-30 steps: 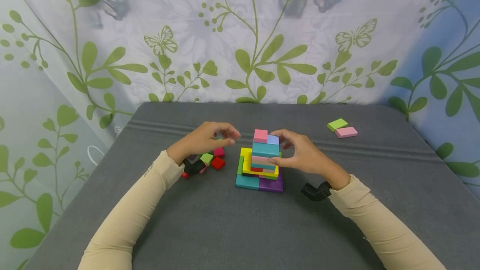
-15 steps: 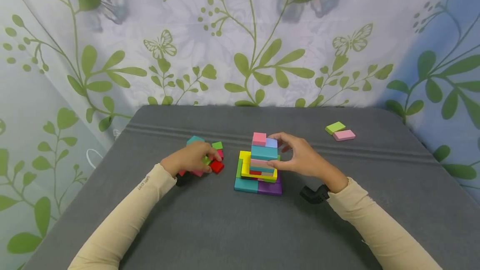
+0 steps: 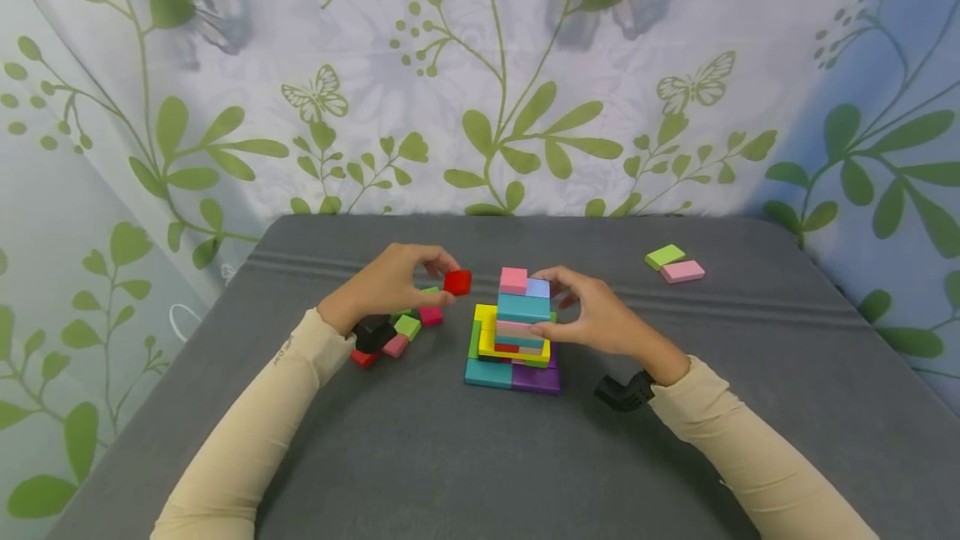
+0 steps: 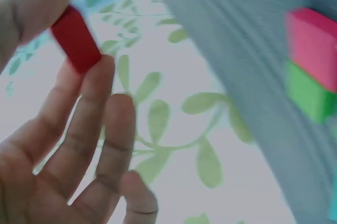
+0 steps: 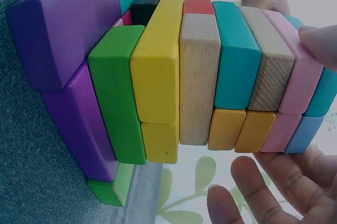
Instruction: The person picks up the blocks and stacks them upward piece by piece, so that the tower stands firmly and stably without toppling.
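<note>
Between thumb and fingertips, my left hand pinches a small red wooden block, raised just left of the tower; the left wrist view shows the red block apart from other blocks. A layered tower of coloured wooden blocks stands mid-table on a wide teal and purple base. Its top carries a pink block beside a light blue block. My right hand holds the tower's upper right side, thumb in front and fingers behind. In the right wrist view, fingertips touch the lower blue block.
Under and beside my left hand lie loose blocks, among them a lime block, a pink block and a crimson block. At the back right rest a lime block and a pink block on the grey table.
My left hand went down to the loose blocks, took the red block and came up toward the tower with it. My right hand has stayed on the tower.
</note>
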`<control>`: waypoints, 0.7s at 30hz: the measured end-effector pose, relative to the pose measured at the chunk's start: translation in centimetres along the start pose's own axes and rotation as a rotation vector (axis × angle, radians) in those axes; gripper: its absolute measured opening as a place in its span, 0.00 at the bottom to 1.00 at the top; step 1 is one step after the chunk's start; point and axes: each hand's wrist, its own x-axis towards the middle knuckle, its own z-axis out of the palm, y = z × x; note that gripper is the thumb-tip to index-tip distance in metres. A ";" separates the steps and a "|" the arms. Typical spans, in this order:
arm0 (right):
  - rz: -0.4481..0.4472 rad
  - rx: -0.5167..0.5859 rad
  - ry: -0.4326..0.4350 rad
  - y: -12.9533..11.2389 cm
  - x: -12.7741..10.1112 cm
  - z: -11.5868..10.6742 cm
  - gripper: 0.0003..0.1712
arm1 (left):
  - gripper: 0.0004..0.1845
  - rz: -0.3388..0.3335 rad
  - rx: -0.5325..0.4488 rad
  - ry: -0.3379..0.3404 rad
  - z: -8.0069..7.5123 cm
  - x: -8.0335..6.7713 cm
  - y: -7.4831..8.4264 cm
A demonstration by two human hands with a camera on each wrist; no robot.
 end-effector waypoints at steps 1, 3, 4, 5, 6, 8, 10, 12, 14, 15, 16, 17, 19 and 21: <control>0.001 0.004 0.000 0.1 0.0 0.0 0.35 | 0.18 0.017 -0.012 0.031 -0.1 0.3 0.3; 0.005 0.015 0.002 0.1 0.0 0.1 0.35 | 0.19 0.057 -0.034 0.088 -0.2 1.0 0.9; 0.006 0.023 0.004 0.1 0.1 0.1 0.35 | 0.20 0.076 -0.043 0.112 -0.2 1.3 1.3; 0.008 0.031 0.005 0.2 0.1 0.1 0.35 | 0.20 0.097 -0.054 0.134 -0.1 1.7 1.6; 0.012 0.036 0.008 0.2 0.1 0.1 0.35 | 0.21 0.117 -0.068 0.151 0.0 2.0 2.0; 0.020 0.048 0.013 0.2 0.1 0.1 0.35 | 0.22 0.146 -0.093 0.175 0.3 2.7 2.6; 0.031 0.061 0.021 0.3 0.1 0.2 0.35 | 0.22 0.167 -0.105 0.180 0.7 3.4 3.2; 0.040 0.071 0.028 0.3 0.1 0.3 0.35 | 0.22 0.180 -0.108 0.171 1.1 3.9 3.8; 0.043 0.080 0.031 0.3 0.1 0.3 0.34 | 0.22 0.190 -0.098 0.157 1.5 4.4 4.3; 0.044 0.086 0.030 0.2 0.1 0.3 0.34 | 0.22 0.196 -0.090 0.148 1.7 4.5 4.6; 0.045 0.090 0.028 0.2 0.1 0.3 0.34 | 0.21 0.204 -0.081 0.142 1.9 4.7 4.8; 0.045 0.094 0.026 0.2 0.1 0.3 0.34 | 0.21 0.212 -0.070 0.136 2.1 4.9 4.9; 0.045 0.101 0.023 0.3 0.1 0.3 0.33 | 0.20 0.230 -0.046 0.127 2.5 5.3 5.2; 0.043 0.103 0.020 0.3 0.2 0.2 0.33 | 0.19 0.242 -0.035 0.114 2.9 5.7 5.3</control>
